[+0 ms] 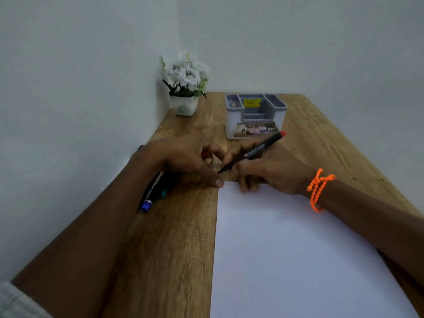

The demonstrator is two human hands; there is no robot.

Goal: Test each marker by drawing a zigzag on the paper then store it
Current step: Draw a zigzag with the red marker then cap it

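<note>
Head view, left to right. Pale knit sleeve (13,301) cut off at the bottom left corner. Left forearm stretched diagonally up across the wooden desk (174,249). Beside that forearm, lying on the wood: blue-ended marker (150,193), with a teal-ended marker (163,192) just beside it, mostly hidden under the wrist; how many pens lie there, impossible to tell. Left hand (185,159) palm down, thumb extended to the top left corner of the white paper (286,249), fingers curled round a small red piece (205,154), probably a cap, only a sliver showing. Back left corner: white flowers in a small white pot (184,104). Centre: black marker with a red end (254,152), uncapped, tilted, dark tip pointing down toward the left thumb, just above the paper's top edge; contact with the paper not discernible. Behind it, well apart: grey compartmented desk organiser (255,115), yellow sticker inside, label text blurred. Right hand (263,171) gripping the black marker in a writing hold, lower fingers folded onto the paper's top edge. Orange beaded bracelet (319,189) on the right wrist. Right forearm running off the right edge. Paper cut off at the bottom.
</note>
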